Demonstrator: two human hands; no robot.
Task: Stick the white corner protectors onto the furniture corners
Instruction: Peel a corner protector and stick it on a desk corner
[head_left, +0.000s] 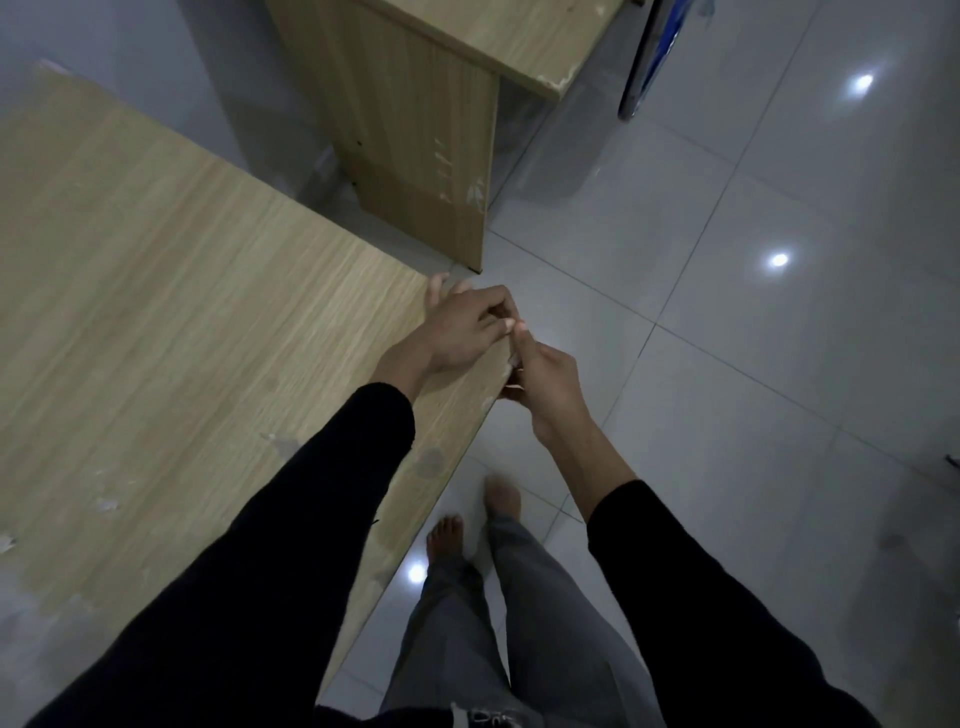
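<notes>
Black sleeves (260, 571) fill the bottom of the view, both arms reaching forward. White corner protector (513, 359): only a small pale sliver shows between the fingers, mostly hidden, so shape is unclear; it seems to sit right at the near-right corner of the worktop (182, 312). Left hand (462, 332) lies over the worktop corner, fingers curled, fingertips pinching at the sliver; one finger pokes out past the far edge. Right hand (545, 384) is just off the worktop's right edge, fingers curled in, thumb tip meeting the left fingertips. Hands together, touching, both clamped on the pale piece.

Worktop is light wood-grain laminate, with pale scuffs and chips on its surface and along the right edge. Second desk (415, 130) of the same wood stands beyond it, side panel facing the camera, white scrapes low on the panel, chipped top corner. The two are near each other but apart, floor showing between.

Floor (727, 338) is glossy grey tile with bright light spots reflected. Grey trousers (519, 623) and bare feet (447, 535) show below the hands, beside the worktop's edge. Dark blue object (649, 52) at top right, partly cropped, cannot tell what it is.
</notes>
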